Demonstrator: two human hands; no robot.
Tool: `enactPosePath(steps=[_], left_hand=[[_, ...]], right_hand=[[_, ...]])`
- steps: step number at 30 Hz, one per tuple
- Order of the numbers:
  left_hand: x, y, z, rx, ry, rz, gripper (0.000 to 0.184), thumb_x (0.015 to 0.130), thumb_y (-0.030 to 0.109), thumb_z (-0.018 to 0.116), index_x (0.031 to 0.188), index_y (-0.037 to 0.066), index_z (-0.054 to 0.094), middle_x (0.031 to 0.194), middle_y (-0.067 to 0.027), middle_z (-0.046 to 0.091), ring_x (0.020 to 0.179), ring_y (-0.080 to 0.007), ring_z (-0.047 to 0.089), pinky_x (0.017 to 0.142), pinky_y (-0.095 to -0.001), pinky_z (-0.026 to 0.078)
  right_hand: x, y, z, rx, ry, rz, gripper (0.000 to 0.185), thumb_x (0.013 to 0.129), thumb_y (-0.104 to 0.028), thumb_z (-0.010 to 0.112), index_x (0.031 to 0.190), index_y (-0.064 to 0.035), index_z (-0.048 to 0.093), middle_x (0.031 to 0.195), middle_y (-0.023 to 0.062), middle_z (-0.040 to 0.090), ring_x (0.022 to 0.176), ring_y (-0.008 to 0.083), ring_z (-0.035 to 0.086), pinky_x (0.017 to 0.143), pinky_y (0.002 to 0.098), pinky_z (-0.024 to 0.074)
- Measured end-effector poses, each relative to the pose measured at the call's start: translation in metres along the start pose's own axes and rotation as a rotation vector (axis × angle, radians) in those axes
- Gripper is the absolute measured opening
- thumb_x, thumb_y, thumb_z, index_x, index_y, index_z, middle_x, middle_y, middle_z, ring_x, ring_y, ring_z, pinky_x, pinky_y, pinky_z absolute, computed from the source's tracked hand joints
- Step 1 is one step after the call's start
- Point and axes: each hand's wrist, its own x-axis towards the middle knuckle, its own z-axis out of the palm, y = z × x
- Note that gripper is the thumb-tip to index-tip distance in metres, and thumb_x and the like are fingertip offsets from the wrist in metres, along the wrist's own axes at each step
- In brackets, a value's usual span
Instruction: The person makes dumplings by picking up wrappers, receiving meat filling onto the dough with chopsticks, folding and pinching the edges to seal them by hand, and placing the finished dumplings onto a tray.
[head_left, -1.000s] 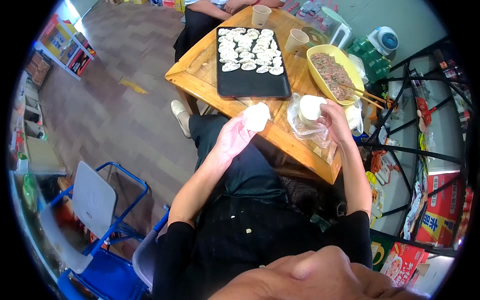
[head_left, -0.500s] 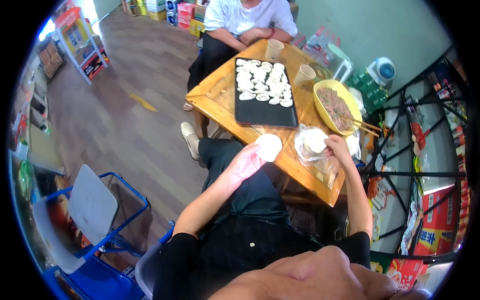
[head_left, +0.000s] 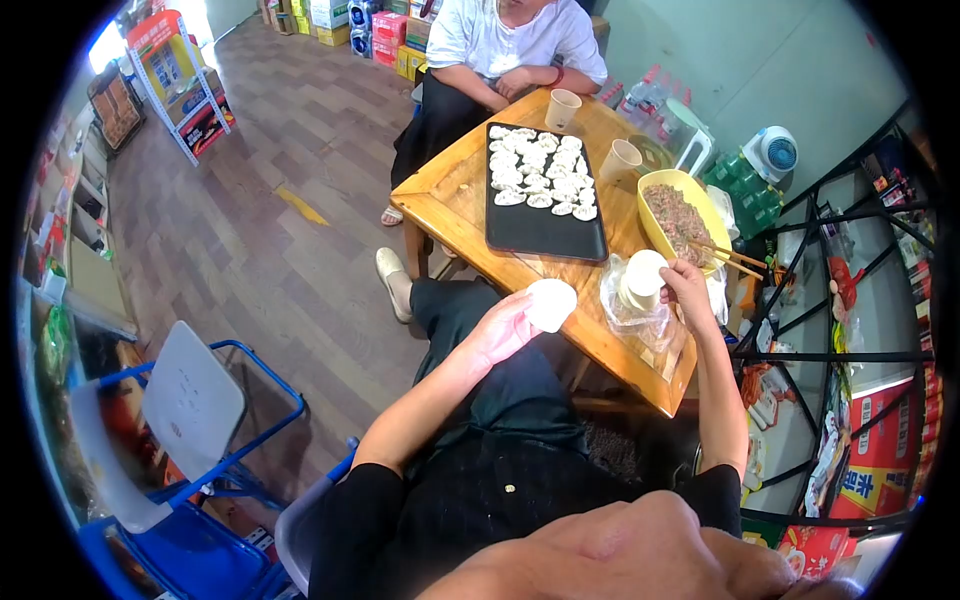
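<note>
A round white dumpling wrapper (head_left: 551,305) lies across the fingers of my left hand (head_left: 503,332), which is closed on its edge in front of the table. My right hand (head_left: 688,290) pinches another wrapper (head_left: 646,272) by its right side, above a stack of wrappers (head_left: 632,300) in a clear plastic bag (head_left: 650,330). Beyond my hands, several folded dumplings (head_left: 540,172) lie in rows on a black tray (head_left: 535,232); its near part is bare. Close behind my right hand stands a yellow bowl (head_left: 656,234) of minced filling (head_left: 676,214), with chopsticks (head_left: 735,260) resting on its rim.
Two paper cups (head_left: 563,108) stand at the table's (head_left: 440,195) far side. Across sits a person in a white shirt (head_left: 515,45), hands together. Green bottles (head_left: 750,195) and a small fan (head_left: 773,152) are behind the bowl. At lower left is a folding chair (head_left: 195,400).
My right hand has raised a wrapper off the stack in the bag. My left hand keeps its wrapper. The whole view has shifted slightly.
</note>
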Motion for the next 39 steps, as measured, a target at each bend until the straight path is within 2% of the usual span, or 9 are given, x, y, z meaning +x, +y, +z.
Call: enactPosePath(steps=[4,7,9,11,15,19,27,30,39], left_hand=[[-0.002,0.000,0.002,0.036,0.013,0.017,0.051,0.098,0.020,0.054,0.140,-0.006,0.040,0.142,-0.0197,0.048,0.129,-0.0283,0.050,0.108,-0.0387,0.041],[-0.002,0.001,0.005,0.016,0.005,0.017,0.052,0.099,0.022,0.053,0.141,-0.006,0.039,0.142,-0.0199,0.047,0.130,-0.0285,0.049,0.109,-0.0392,0.041],[-0.003,0.000,0.006,-0.006,0.007,0.006,0.052,0.099,0.022,0.053,0.141,-0.005,0.039,0.142,-0.0199,0.047,0.130,-0.0287,0.049,0.109,-0.0396,0.041],[-0.002,0.000,0.007,-0.103,0.042,-0.023,0.053,0.099,0.023,0.052,0.141,-0.006,0.038,0.143,-0.0199,0.046,0.130,-0.0289,0.049,0.109,-0.0405,0.040],[-0.001,-0.001,0.006,-0.038,0.058,-0.047,0.049,0.099,0.024,0.052,0.137,-0.006,0.044,0.137,-0.0177,0.053,0.125,-0.0271,0.053,0.107,-0.0394,0.042],[-0.004,-0.003,-0.001,0.052,0.048,-0.107,0.046,0.098,0.022,0.054,0.134,-0.007,0.048,0.131,-0.0164,0.058,0.121,-0.0258,0.057,0.105,-0.0384,0.044],[-0.006,-0.004,0.005,0.148,0.039,-0.068,0.043,0.097,0.022,0.056,0.129,-0.007,0.053,0.123,-0.0148,0.063,0.112,-0.0224,0.062,0.100,-0.0367,0.047],[-0.002,-0.007,0.004,0.174,0.051,-0.047,0.044,0.097,0.023,0.056,0.129,-0.007,0.052,0.122,-0.0145,0.063,0.111,-0.0221,0.062,0.099,-0.0358,0.048],[0.000,-0.014,0.007,0.229,0.099,-0.047,0.039,0.096,0.014,0.059,0.129,-0.006,0.053,0.121,-0.0134,0.063,0.109,-0.0219,0.062,0.095,-0.0345,0.050]], right_hand=[[0.010,0.031,-0.020,-0.157,0.039,0.074,0.015,0.091,-0.018,0.062,0.091,-0.0033,0.063,0.068,-0.0011,0.058,0.056,0.0060,0.056,0.052,0.0211,0.0473],[0.000,0.034,-0.020,-0.487,0.140,0.056,0.016,0.087,-0.017,0.065,0.093,-0.0022,0.063,0.068,0.0062,0.062,0.058,0.0147,0.060,0.055,0.0286,0.0501],[-0.020,0.015,-0.007,-1.201,0.424,-0.292,0.019,0.083,-0.015,0.065,0.096,-0.0014,0.064,0.075,0.0143,0.066,0.066,0.0251,0.065,0.063,0.0363,0.0520],[-0.038,-0.016,0.017,-1.188,0.427,-0.242,0.021,0.082,-0.013,0.064,0.098,0.0001,0.064,0.085,0.0193,0.067,0.077,0.0316,0.066,0.069,0.0398,0.0522],[-0.048,-0.006,0.056,-0.518,0.034,-0.321,0.025,0.089,-0.019,0.064,0.105,0.0002,0.064,0.088,0.0132,0.066,0.078,0.0171,0.063,0.073,0.0315,0.0503],[-0.045,0.012,0.100,-0.204,-0.323,-0.105,0.030,0.093,-0.023,0.062,0.111,0.0014,0.062,0.096,0.0052,0.066,0.084,0.0139,0.060,0.077,0.0274,0.0485],[-0.047,0.028,0.121,0.340,-0.421,0.164,0.035,0.097,-0.036,0.058,0.105,-0.0012,0.061,0.091,0.0049,0.064,0.076,0.0120,0.062,0.070,0.0245,0.0524],[-0.048,0.031,0.123,0.095,-0.412,0.084,0.029,0.095,-0.031,0.062,0.095,-0.0024,0.063,0.083,0.0023,0.062,0.072,0.0103,0.059,0.064,0.0225,0.0489],[-0.058,0.029,0.124,0.029,-0.243,-0.185,0.014,0.089,-0.015,0.065,0.085,-0.0013,0.064,0.072,-0.0035,0.058,0.072,0.0050,0.052,0.068,0.0231,0.0438]])
